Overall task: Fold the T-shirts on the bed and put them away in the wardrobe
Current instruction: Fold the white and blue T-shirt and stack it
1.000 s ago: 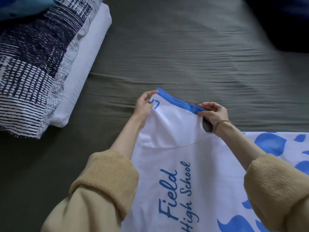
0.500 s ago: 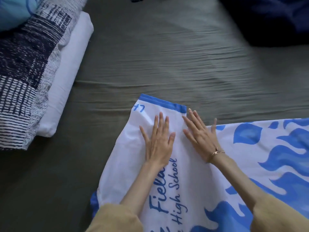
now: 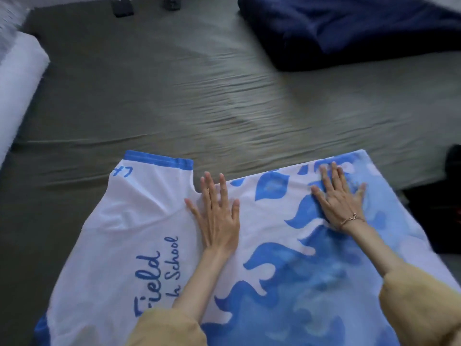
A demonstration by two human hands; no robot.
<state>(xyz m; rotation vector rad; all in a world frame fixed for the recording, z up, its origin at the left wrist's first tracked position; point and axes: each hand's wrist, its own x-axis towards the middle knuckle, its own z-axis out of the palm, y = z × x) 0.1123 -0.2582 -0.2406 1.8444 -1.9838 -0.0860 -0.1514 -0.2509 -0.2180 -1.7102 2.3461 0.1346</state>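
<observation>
- Pressing flat with fingers spread, the left hand [image 3: 219, 218] lies palm-down on the white cotton T-shirt with blue flame print [image 3: 287, 283], just beside the armpit notch where the sleeve meets the body; it grips nothing.
- The right hand [image 3: 339, 196] is likewise open and flat, fingers splayed, resting on the blue-printed part of the shirt near its far edge, well apart from the left hand; a thin gold chain bracelet [image 3: 351, 218] circles its wrist.
- Mustard-yellow knitted sleeves [image 3: 424, 310] cover both forearms, pushed back from the wrists.
- The shirt is spread on the bed, its short sleeve with a blue hem band [image 3: 159, 161] pointing away to the left, blue script lettering reading "Field" and "School" beside it.
- Under the shirt lies the wrinkled grey-green bed sheet [image 3: 174, 96].
- A white pillow [image 3: 17, 78] sits at the left edge.
- A folded dark navy blanket [image 3: 349, 28] lies at the far right, apart from the shirt.
</observation>
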